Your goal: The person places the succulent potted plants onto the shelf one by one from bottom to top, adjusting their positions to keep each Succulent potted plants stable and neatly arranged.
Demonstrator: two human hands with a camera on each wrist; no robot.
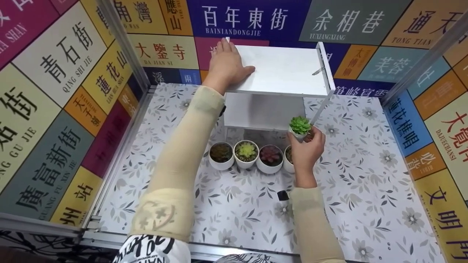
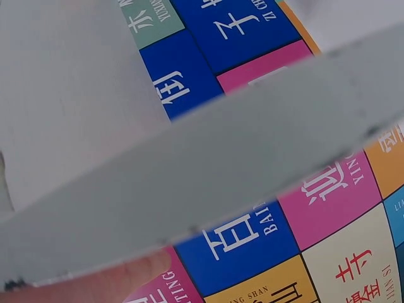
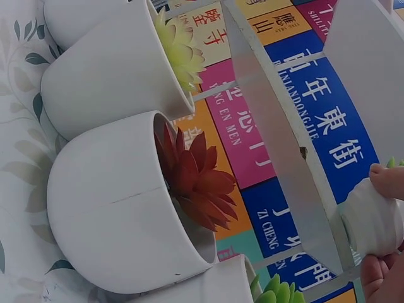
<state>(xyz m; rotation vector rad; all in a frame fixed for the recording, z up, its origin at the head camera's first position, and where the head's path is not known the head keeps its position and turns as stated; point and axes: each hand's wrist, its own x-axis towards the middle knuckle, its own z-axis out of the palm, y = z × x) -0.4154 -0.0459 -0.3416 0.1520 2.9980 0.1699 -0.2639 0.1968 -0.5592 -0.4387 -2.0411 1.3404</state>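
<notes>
A white two-level shelf (image 1: pixel 281 67) stands toward the back of the table. My left hand (image 1: pixel 226 64) holds its upper left side, thumb on the top board and fingers over the side panel (image 2: pixel 208 170). In my right hand (image 1: pixel 308 148), thumb and fingers pinch a small white pot (image 3: pixel 372 218) with a green succulent (image 1: pixel 300 125), at the right front of the lower board (image 1: pixel 263 113). Just before the shelf stand several potted succulents: a dark brown one (image 1: pixel 221 152), a yellow-green one (image 1: pixel 246 151), a dark red one (image 1: pixel 270 155), and one (image 1: pixel 289 166) partly hidden by my right hand.
The table (image 1: pixel 241 208) has a leaf-patterned cover. Walls (image 1: pixel 252 16) of coloured panels with lettering enclose it at the back and both sides. Metal rails (image 1: pixel 120 146) run along the left edge. The right upright (image 1: pixel 323 69) of the shelf rises above its top board.
</notes>
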